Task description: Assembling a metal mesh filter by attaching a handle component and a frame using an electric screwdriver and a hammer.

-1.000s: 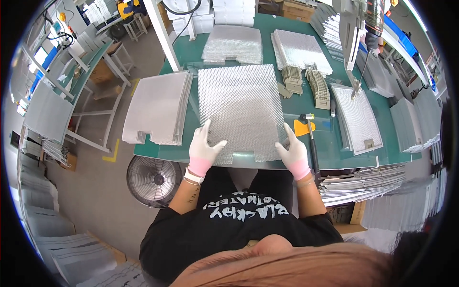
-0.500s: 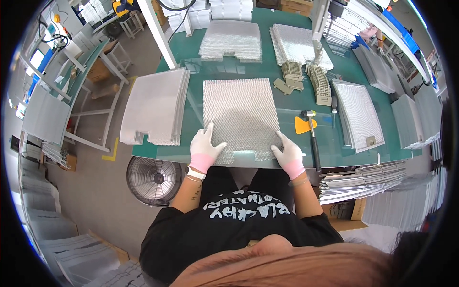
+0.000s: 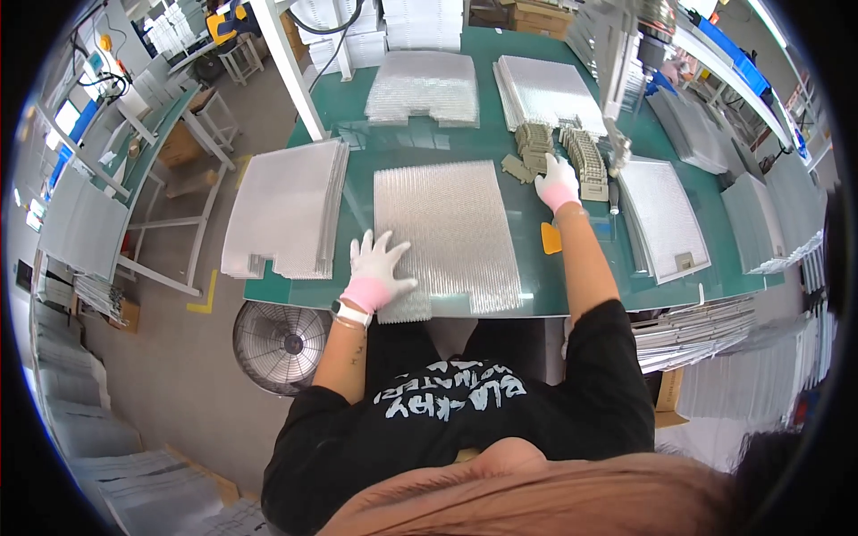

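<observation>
A silvery mesh panel (image 3: 451, 228) with a notch in its near edge lies flat in front of me on the green table. My left hand (image 3: 375, 266), in a white glove with a pink cuff, rests spread over the panel's left edge near its lower corner. Reaching forward right, my gloved right hand (image 3: 558, 185) has its fingers drawn together at the edge of a pile of khaki plastic parts (image 3: 534, 143). Its fingertips appear to pinch one of these parts, though they partly hide it. A curved row of similar khaki parts (image 3: 585, 165) sits just right of that hand.
Stacked mesh panels stand at the left (image 3: 284, 210), far middle (image 3: 422, 85) and far right (image 3: 547, 89). Another notched panel stack (image 3: 666, 219) lies at the right. An orange scraper (image 3: 550, 238) is beside my right forearm. A metal fixture (image 3: 617, 107) rises near the khaki parts.
My right hand has left the panel's right edge and moved forward to the khaki parts. My left hand stays at the left edge, fingers wider. The right forearm now covers the hammer.
</observation>
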Demonstrator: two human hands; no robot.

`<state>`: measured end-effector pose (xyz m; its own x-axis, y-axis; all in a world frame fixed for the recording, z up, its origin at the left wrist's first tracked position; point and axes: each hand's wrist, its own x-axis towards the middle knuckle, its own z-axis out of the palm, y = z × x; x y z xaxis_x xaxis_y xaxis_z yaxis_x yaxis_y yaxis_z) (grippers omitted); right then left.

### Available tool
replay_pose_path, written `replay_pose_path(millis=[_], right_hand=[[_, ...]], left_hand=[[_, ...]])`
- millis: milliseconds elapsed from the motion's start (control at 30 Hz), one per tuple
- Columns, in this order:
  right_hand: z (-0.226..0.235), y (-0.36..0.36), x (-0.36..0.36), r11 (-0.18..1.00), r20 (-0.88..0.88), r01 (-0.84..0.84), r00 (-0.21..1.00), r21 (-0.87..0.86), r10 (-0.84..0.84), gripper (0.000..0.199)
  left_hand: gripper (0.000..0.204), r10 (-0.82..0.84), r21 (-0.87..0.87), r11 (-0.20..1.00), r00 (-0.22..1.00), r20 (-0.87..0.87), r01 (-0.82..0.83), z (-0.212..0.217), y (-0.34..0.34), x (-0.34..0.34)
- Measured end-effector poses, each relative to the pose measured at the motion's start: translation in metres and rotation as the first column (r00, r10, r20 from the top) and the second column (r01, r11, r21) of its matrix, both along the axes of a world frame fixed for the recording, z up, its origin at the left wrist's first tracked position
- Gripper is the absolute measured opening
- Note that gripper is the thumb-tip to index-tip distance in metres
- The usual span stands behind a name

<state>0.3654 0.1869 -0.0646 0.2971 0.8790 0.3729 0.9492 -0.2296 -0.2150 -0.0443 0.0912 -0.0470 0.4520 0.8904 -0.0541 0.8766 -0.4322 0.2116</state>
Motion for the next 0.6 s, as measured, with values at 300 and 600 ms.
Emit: replay_pose_path(millis=[300,600], right_hand=[[-0.003,0.015,0.001,0.983,-0.416,0.181,0.896,0.029,-0.153,0.067],[0.006,-0.181,-0.119,0.848,-0.819,-0.339,0.276,0.407,0.503,0.012]], left_hand=[[0.026,-0.245,0.089,0.967,0.773,0.585,0.239,0.008,-0.119,-0.015],[0.036,0.936,-0.719,0.332,-0.123,0.329,0.611,-0.107,-0.147,0.012]])
